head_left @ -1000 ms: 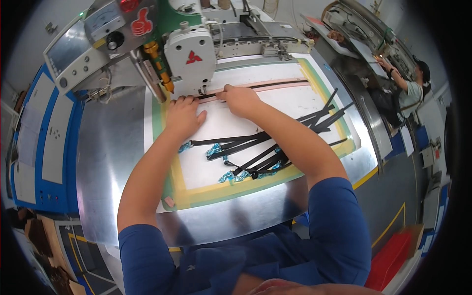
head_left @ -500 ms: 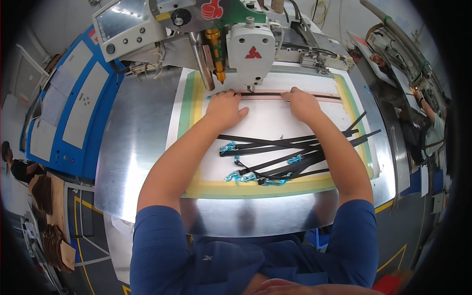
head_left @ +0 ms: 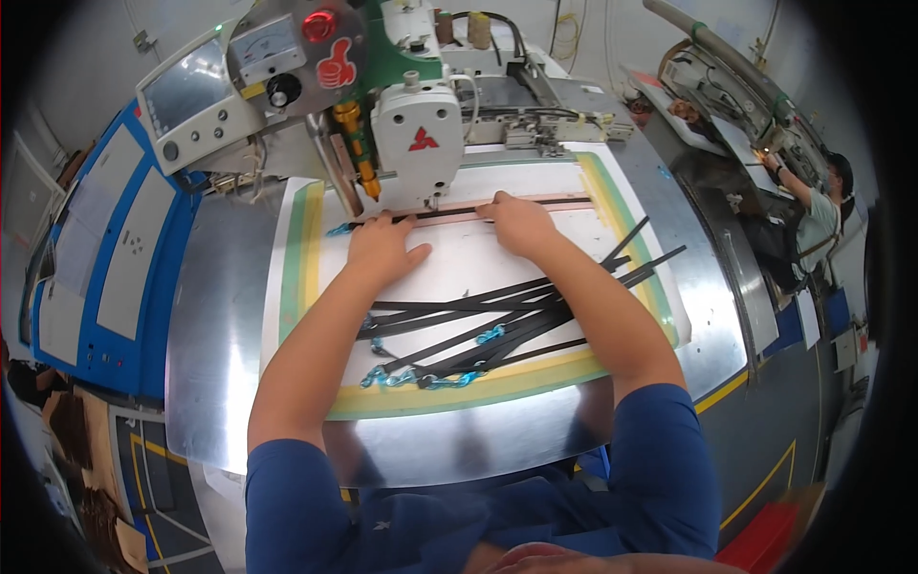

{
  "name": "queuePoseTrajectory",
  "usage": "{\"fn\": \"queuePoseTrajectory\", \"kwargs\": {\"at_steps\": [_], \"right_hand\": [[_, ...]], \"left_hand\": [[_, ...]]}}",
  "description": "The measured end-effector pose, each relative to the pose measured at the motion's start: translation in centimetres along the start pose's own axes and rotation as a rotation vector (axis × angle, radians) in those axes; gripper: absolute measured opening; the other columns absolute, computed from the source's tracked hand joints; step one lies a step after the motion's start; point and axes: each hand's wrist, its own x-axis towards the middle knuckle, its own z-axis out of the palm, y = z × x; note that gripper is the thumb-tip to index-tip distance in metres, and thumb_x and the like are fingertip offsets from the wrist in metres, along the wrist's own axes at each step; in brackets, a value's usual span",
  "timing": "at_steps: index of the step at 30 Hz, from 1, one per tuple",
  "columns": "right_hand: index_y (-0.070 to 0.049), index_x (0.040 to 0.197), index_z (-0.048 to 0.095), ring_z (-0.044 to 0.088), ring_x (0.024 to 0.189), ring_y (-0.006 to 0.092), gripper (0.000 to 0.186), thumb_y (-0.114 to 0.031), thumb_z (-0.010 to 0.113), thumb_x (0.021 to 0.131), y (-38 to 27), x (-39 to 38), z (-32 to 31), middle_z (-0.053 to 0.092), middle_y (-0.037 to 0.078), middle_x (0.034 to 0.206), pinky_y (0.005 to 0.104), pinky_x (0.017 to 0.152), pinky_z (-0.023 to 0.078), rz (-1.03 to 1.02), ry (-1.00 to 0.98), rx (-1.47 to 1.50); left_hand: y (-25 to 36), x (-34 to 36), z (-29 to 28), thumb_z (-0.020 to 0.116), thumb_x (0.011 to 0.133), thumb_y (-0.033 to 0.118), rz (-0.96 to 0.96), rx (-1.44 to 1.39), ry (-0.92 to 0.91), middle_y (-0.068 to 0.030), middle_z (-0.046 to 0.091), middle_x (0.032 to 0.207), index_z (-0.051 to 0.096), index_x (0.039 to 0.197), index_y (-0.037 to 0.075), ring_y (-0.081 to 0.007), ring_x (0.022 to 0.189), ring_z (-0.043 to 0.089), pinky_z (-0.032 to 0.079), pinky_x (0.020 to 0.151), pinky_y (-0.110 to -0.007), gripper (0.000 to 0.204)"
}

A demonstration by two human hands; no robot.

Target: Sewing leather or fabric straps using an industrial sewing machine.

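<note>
A narrow black strap (head_left: 459,211) lies lengthwise in a pink slotted strip (head_left: 564,207) under the sewing machine head (head_left: 418,139). At its left end a light-blue piece (head_left: 338,230) sticks out. My left hand (head_left: 381,251) rests on the strap left of the needle, fingers lying flat and thumb spread away. To the needle's right, my right hand (head_left: 521,228) presses its fingertips on the strap from above, fingers slightly bent. Nearer to me, several loose black straps (head_left: 516,330) with light-blue wrapped ends (head_left: 449,381) lie in a crossed pile, partly behind my right forearm.
A white sheet edged with yellow and green tape (head_left: 459,394) covers part of the metal table (head_left: 225,316). A control screen (head_left: 191,84) and a gold-coloured cylinder (head_left: 356,148) stand near the machine head. A blue cabinet (head_left: 120,249) is at left; another person (head_left: 808,210) works at far right.
The whole view has shifted, so the table and machine appear farther left and lower. My right hand has come a little closer to the needle; my left hand stays on the strap.
</note>
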Motion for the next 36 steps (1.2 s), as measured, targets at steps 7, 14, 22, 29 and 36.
{"fn": "queuePoseTrajectory", "kwargs": {"at_steps": [7,14,22,29,36], "right_hand": [[-0.021,0.136,0.069,0.068,0.117,0.0342,0.046,-0.003,0.054,0.096,2.0,-1.3,-1.2,0.062,0.014,0.13,0.0461,0.096,0.057,0.026,-0.045,0.002],[-0.02,0.135,0.069,0.069,0.116,0.0344,0.045,-0.003,0.054,0.096,6.0,-2.3,-1.2,0.063,0.014,0.128,0.0467,0.095,0.057,0.052,-0.01,0.006],[-0.022,0.134,0.07,0.068,0.116,0.0332,0.045,-0.003,0.053,0.097,8.6,-3.3,-2.1,0.064,0.012,0.125,0.0464,0.098,0.055,0.076,-0.021,-0.009],[-0.022,0.134,0.07,0.067,0.117,0.032,0.046,-0.002,0.049,0.098,11.5,-4.0,-2.4,0.064,0.011,0.125,0.0453,0.098,0.055,0.086,-0.008,-0.006],[-0.022,0.138,0.067,0.067,0.116,0.032,0.046,-0.003,0.05,0.1,14.1,-4.4,-2.7,0.065,0.01,0.123,0.0439,0.098,0.055,0.091,-0.006,0.001]], "left_hand": [[0.6,0.8,-0.9,0.068,0.089,0.06,-0.046,0.032,-0.099,-0.024,0.062,0.134,0.069,0.139,0.017,-0.0411,0.125,0.061,0.048,0.108,-0.047,0.066],[3.7,0.7,-1.6,0.065,0.09,0.065,-0.065,0.078,-0.067,-0.0219,0.062,0.135,0.069,0.137,0.016,-0.0397,0.126,0.061,0.048,0.108,-0.048,0.068],[4.9,1.9,-0.5,0.068,0.088,0.064,-0.052,-0.021,-0.101,-0.0228,0.063,0.133,0.071,0.135,0.011,-0.039,0.127,0.06,0.046,0.109,-0.047,0.072],[7.7,2.3,-1.0,0.067,0.089,0.066,-0.071,0.104,-0.086,-0.0235,0.062,0.135,0.067,0.141,0.014,-0.0405,0.128,0.059,0.044,0.111,-0.047,0.074],[9.2,3.6,0.5,0.068,0.085,0.07,-0.037,0.02,-0.062,-0.0223,0.063,0.136,0.068,0.14,0.016,-0.0395,0.13,0.058,0.041,0.112,-0.049,0.076]]}}
